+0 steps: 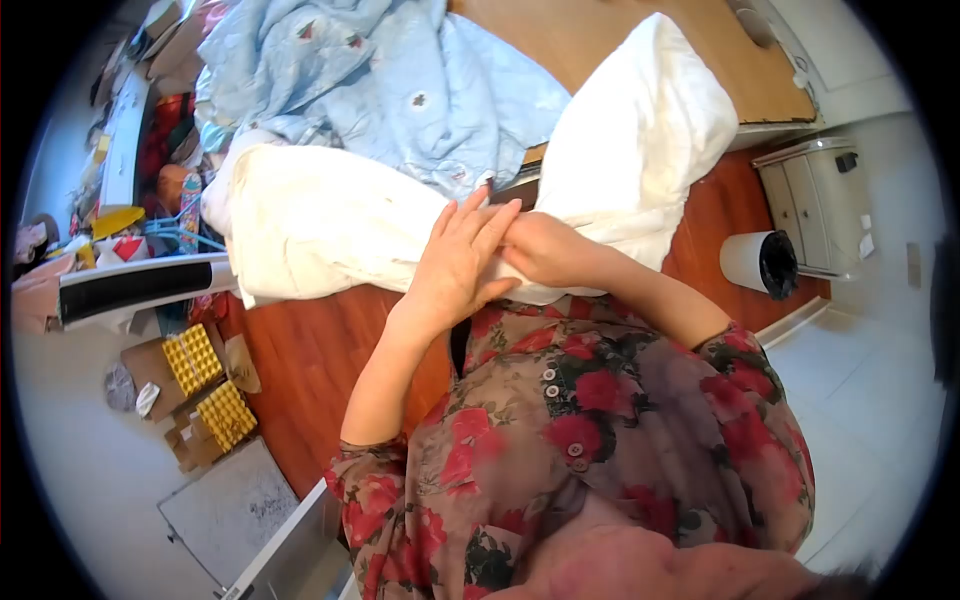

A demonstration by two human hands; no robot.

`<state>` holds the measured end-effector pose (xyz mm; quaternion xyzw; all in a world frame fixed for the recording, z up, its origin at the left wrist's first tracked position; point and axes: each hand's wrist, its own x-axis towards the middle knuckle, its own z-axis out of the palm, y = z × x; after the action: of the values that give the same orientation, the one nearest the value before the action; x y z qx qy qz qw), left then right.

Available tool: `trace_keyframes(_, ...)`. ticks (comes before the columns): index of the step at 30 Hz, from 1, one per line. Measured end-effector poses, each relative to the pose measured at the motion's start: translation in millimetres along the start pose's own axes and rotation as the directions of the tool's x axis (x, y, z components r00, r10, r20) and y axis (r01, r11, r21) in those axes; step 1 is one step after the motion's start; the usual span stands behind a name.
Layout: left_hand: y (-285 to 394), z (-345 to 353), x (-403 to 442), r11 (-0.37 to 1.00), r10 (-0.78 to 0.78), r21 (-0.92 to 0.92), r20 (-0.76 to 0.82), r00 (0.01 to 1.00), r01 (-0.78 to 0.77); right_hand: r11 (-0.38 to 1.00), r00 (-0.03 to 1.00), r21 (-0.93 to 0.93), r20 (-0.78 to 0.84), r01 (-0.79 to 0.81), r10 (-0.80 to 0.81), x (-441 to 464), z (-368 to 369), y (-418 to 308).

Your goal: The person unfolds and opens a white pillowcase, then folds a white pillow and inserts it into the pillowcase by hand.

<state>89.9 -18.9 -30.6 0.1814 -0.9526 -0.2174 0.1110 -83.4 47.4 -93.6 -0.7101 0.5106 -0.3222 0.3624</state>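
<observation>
A thick white bedding piece [330,220], like a quilt or its cover, is draped in front of me. One long part stretches left and another part [630,140] rises to the right. My left hand [455,255] lies over the gathered middle, fingers stretched out and apart, its fingertips beside my right hand. My right hand [545,248] is curled closed at the same spot. What its fingers hold is hidden, though the white fabric lies directly around it. Just beyond, a light blue patterned quilt [420,110] lies bunched up.
Bare wooden bed boards [590,30] extend at the back. A waste bin [750,262] with a black liner stands right, near a small cabinet [810,205]. Yellow egg trays [192,360] and cardboard are on the left floor. Clutter and hangers [190,235] crowd the far left.
</observation>
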Motion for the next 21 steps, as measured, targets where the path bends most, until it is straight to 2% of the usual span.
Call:
trace_keyframes(2,-8,18,5,0.999,0.025,0.044,-0.047,0.999,-0.023,1.0,0.998,-0.006,-0.056,0.009,-0.009,-4,6,-4)
trace_keyframes(4,-21,23,6,0.982,-0.185,-0.016,0.099,0.978,0.188,0.999,0.993,0.008,-0.107,0.05,-0.049,-9,5,-8)
trace_keyframes(5,-23,23,7,0.985,-0.167,-0.018,0.109,0.98,0.169,0.999,0.991,0.005,-0.125,0.038,-0.037,-14,4,-5)
trace_keyframes(7,-19,18,3,0.986,-0.168,0.036,0.068,0.983,0.166,0.986,0.971,-0.068,-0.175,0.151,-0.161,-20,1,-2)
trace_keyframes(8,-15,12,0,0.976,-0.219,0.043,0.106,0.97,0.216,0.983,0.961,-0.102,-0.217,0.152,-0.171,-30,-4,-5)
trace_keyframes(9,-13,11,-2,0.978,-0.207,0.045,0.115,0.972,0.204,0.984,0.959,-0.103,-0.229,0.144,-0.164,-42,-6,1)
trace_keyframes(11,-13,10,-8,0.972,-0.235,0.022,0.092,0.968,0.234,0.968,0.936,-0.237,-0.318,0.078,-0.153,-74,-7,24)
trace_keyframes(13,-11,14,-16,0.975,-0.223,0.026,0.079,0.972,0.222,0.972,0.95,-0.233,-0.311,-0.04,-0.035,-110,-16,46)
trace_keyframes(16,-2,12,-24,0.978,-0.197,0.071,0.038,0.98,0.194,0.948,0.941,-0.294,-0.337,-0.119,0.013,-157,-33,73)
trace_keyframes(18,0,13,-30,0.979,-0.187,0.086,0.014,0.982,0.185,0.883,0.888,-0.336,-0.427,-0.328,0.167,-180,-38,91)
trace_keyframes(19,1,14,-32,0.979,-0.174,0.104,-0.011,0.985,0.175,0.884,0.888,-0.331,-0.428,-0.329,0.17,-186,-39,97)
trace_keyframes(21,2,17,-36,0.978,-0.165,0.128,-0.003,0.986,0.164,0.905,0.867,-0.197,-0.419,-0.378,0.271,-195,-38,108)
